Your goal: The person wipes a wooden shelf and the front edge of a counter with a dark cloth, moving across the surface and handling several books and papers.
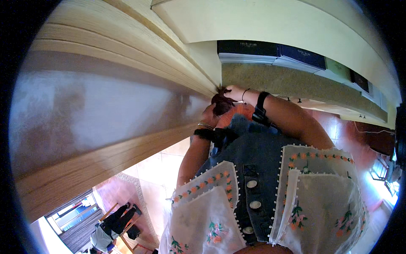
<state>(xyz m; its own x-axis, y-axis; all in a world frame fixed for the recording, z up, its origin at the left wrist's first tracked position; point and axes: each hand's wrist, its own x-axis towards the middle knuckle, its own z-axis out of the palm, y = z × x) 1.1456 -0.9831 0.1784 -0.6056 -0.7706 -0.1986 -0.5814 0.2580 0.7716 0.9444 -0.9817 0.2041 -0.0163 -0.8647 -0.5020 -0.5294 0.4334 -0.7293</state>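
On the shelf [270,77], the black book [247,47] and the blue book [302,56] are showing small pale lettering. Your right hand [233,94] is gripping the dark red cloth [223,104] with bent fingers, near the shelf's inner corner. Your left hand [209,114] is touching it below; its closure I cannot tell.
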